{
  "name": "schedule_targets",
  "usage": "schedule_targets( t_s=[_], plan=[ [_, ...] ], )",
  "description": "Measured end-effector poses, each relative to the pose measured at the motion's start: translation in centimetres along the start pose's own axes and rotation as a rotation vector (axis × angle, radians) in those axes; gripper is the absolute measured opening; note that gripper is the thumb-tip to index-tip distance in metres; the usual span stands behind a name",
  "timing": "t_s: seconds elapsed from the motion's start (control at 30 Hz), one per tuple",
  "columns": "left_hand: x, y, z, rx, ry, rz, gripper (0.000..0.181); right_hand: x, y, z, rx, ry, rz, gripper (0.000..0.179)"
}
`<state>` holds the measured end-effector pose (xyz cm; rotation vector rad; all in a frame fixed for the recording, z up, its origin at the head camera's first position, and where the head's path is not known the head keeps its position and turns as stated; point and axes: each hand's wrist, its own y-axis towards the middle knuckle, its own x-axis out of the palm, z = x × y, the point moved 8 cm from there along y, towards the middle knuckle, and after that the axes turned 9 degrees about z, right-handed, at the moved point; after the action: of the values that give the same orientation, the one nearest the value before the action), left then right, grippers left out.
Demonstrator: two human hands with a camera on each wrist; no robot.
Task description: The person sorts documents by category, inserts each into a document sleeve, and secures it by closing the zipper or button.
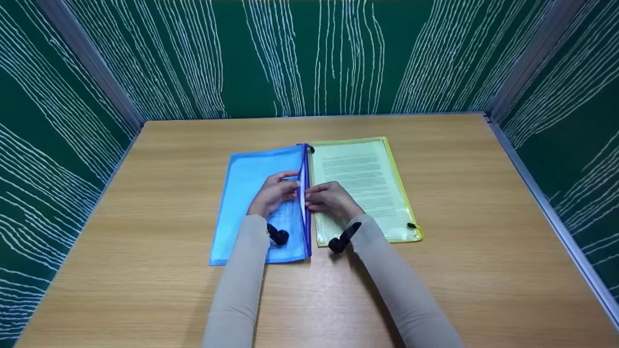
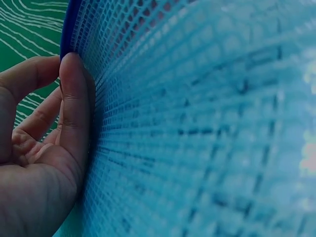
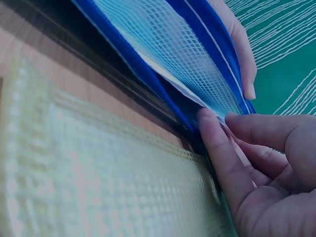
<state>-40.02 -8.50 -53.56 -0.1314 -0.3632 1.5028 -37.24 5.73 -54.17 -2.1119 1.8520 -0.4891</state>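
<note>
A blue mesh zip pouch (image 1: pixel 251 169) lies with its dark-blue zip edge toward the right, the mouth gaping. My left hand (image 1: pixel 274 193) pinches the upper side of that mouth between thumb and fingers. In the left wrist view, the thumb (image 2: pixel 73 103) presses against the mesh just under the blue rim. My right hand (image 1: pixel 334 200) is at the mouth from the other side. Its thumb and index finger pinch the edge of white paper (image 3: pixel 174 83) inside the pouch, as the right wrist view shows. Printed lines show faintly through the blue mesh.
A yellow-edged mesh pouch (image 1: pixel 360 188) with a printed sheet inside lies flat right of the blue one, under the right forearm's side. Its black zip pull (image 1: pixel 411 225) is at the lower right. Green patterned panels (image 1: pixel 309 58) border the wooden table (image 1: pixel 145 217).
</note>
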Motion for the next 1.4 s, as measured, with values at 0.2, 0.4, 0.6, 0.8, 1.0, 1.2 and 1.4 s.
schedule_targets(
  t_s=[0.2, 0.4, 0.6, 0.8, 1.0, 1.2, 1.4],
  plan=[
    [0.1, 0.0, 0.0, -0.002, 0.041, 0.003, 0.045, -0.3, -0.2, -0.2, -0.013, 0.005, -0.019, 0.028],
    [0.1, 0.0, -0.1, -0.010, 0.080, 0.004, 0.044, -0.6, 0.0, -0.3, -0.010, 0.009, -0.031, 0.024],
    [0.4, -0.2, 0.0, 0.001, 0.149, -0.017, 0.045, -1.0, 0.0, -0.7, -0.033, -0.022, -0.050, 0.026],
    [0.5, -0.3, 0.2, 0.015, 0.191, -0.023, 0.044, -1.5, 0.2, -1.1, -0.041, -0.058, -0.040, 0.028],
    [1.0, -0.7, 0.7, 0.035, 0.272, -0.048, 0.045, -2.1, 0.7, -1.5, -0.050, -0.110, -0.003, 0.029],
    [0.9, -0.7, 1.7, 0.174, 0.466, -0.029, 0.039, -2.9, 1.4, -2.3, -0.104, -0.185, 0.030, 0.029],
    [0.5, -0.4, 3.0, 0.348, 0.618, 0.048, 0.034, -3.8, 2.0, -3.1, -0.150, -0.229, 0.089, 0.030]
  ],
)
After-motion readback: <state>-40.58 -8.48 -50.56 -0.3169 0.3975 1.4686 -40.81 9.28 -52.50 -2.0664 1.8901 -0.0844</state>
